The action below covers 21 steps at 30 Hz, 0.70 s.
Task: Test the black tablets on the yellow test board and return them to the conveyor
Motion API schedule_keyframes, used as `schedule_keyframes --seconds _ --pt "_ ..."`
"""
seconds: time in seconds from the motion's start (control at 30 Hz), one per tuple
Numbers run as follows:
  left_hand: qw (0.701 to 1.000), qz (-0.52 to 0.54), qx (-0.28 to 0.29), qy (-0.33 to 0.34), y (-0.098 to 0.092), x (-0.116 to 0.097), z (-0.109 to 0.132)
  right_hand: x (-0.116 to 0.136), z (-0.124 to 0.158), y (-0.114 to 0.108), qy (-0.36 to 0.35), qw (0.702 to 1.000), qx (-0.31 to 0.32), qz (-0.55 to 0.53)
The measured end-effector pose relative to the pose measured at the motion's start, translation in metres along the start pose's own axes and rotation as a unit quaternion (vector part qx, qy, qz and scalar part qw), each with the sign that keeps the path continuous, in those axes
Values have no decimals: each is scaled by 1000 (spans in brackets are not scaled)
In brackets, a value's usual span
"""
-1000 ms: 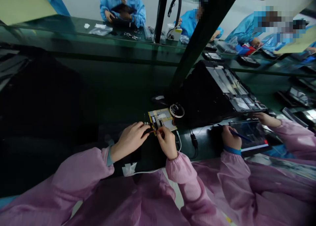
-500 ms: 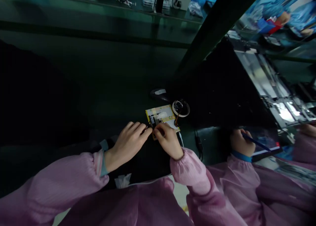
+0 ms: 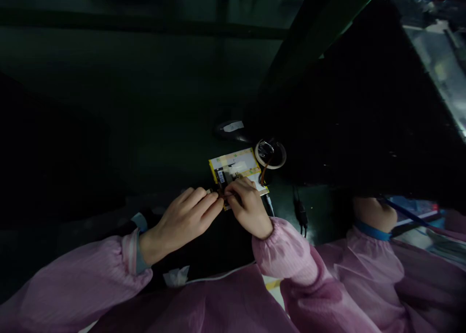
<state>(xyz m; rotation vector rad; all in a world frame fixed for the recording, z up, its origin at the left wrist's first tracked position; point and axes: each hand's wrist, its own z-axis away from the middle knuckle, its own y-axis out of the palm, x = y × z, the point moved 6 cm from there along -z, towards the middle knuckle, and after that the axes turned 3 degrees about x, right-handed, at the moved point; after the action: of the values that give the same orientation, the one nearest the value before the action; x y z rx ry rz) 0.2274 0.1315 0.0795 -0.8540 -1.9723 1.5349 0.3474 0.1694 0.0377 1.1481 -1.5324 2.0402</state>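
Left hand and right hand pinch a strip – mostly hidden – at seven o'clock on the board; ring at its two o'clock.

Illumination is low overall: the yellow-edged board at near centre is moderately lit, the left side falls to near-black, and the far-right panels show pale glare and blur.

The head-worn camera looks forward and down at the hands.
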Motion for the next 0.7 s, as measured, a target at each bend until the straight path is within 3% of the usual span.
schedule_keyframes --seconds 0.13,0.4,0.7 --pt "1000 11 -19 -11 0 3 0 0 1 -3 -8 1000 -12 1" --pt "999 13 26 -24 15 4 1 -7 11 -9 -21 998 -50 33" --pt "998 44 37 -26 16 9 2 -3 19 -1 -90 989 -21 116"
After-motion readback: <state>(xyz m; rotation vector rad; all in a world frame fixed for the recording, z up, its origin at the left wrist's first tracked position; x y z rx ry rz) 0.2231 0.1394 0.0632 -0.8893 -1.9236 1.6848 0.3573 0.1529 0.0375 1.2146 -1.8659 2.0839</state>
